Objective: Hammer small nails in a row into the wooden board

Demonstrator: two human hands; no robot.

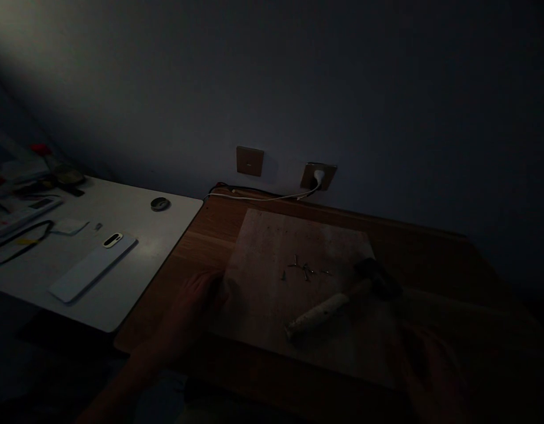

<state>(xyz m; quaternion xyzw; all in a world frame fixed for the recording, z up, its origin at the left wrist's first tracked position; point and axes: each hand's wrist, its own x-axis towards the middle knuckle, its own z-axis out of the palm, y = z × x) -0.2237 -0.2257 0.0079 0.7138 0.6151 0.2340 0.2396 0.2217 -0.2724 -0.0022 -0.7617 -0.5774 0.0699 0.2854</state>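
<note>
A pale wooden board (258, 306) lies on a brown wooden table. My left hand (201, 297) is at its left edge, fingers curled and thumb against the edge, closed on it. At the lower right corner, my right hand (424, 359) holds the board's right edge in a similar way, though deep shadow blurs its fingers. A hammer (318, 312) rests across the board between my hands, its light handle toward me and its dark head at the right edge. Several small screws or nails (305, 272) lie loose near the middle of the board.
To the left, a white table (161, 241) carries a phone (92, 268), a round tape roll (159, 204), cables and tools. On the wall are a switch plate (249, 161) and a socket with a plug (318, 176). A white cable (258, 198) runs along the back edge.
</note>
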